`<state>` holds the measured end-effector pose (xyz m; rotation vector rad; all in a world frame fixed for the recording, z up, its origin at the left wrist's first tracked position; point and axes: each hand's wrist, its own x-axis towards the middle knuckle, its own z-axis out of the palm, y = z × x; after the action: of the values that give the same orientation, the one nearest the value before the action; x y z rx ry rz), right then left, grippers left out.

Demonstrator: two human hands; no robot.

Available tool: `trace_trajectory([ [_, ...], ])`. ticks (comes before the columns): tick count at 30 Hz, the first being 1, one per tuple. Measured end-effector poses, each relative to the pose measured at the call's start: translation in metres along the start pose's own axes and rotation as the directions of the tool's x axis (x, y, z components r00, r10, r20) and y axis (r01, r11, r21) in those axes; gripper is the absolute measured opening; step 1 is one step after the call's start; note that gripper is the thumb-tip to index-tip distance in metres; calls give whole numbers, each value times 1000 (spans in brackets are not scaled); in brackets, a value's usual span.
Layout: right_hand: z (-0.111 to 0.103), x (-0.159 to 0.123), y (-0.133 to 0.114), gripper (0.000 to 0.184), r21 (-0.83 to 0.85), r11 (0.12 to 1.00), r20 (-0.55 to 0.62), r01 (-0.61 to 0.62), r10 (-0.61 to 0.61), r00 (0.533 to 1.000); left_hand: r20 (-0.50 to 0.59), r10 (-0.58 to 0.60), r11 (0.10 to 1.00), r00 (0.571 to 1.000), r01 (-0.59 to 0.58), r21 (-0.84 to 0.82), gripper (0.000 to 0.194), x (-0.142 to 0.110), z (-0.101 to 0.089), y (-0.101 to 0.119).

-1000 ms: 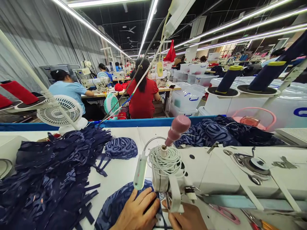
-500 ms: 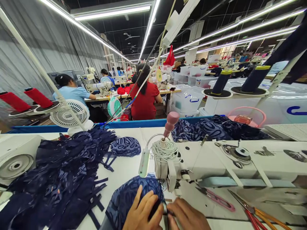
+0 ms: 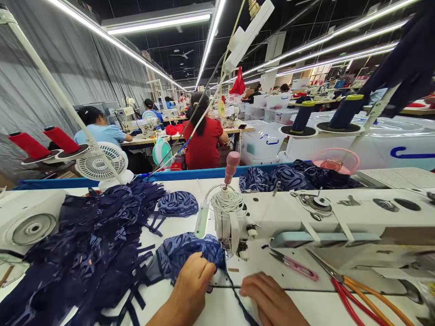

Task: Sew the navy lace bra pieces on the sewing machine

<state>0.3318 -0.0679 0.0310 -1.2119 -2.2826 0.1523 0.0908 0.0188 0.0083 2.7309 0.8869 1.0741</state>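
A navy lace bra cup lies at the needle end of a white sewing machine. My left hand is closed on its near edge, fingers bent and knuckles up. From beneath the presser foot a narrow dark fabric strip runs down toward the bottom edge of the view. My right hand is just right of this strip, fingers together and curled, their tips close to it. Whether those fingers pinch anything is hidden. Another navy lace cup rests flat on the table behind.
Left is a heap of navy lace pieces and straps. Pink thread snips and orange-and-red-handled scissors lie right of my right hand. A pink-handled screwdriver stands on the machine head. Co-workers sit at machines ahead.
The lace cup now lies flatter, with the dark strip exposed. My left hand has gone from spread fingers to a closed grip. My right hand has drawn away from the presser foot.
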Motion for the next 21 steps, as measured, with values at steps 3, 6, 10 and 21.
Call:
trace_trajectory([
  [3,11,22,1,47,13,1000,3,-21,21,1000,-23,-166,986,986,166,-26,29,9,8,0],
  [6,22,32,9,46,-61,998,53,0,4,999,14,-227,973,974,227,-37,8,20,5,-3],
  [10,27,31,19,44,-129,988,56,86,-79,995,57,-79,997,995,79,2,5,24,3,-4],
  [21,38,26,32,20,-117,982,-9,151,-153,988,-19,75,991,997,-73,112,19,20,17,-3],
])
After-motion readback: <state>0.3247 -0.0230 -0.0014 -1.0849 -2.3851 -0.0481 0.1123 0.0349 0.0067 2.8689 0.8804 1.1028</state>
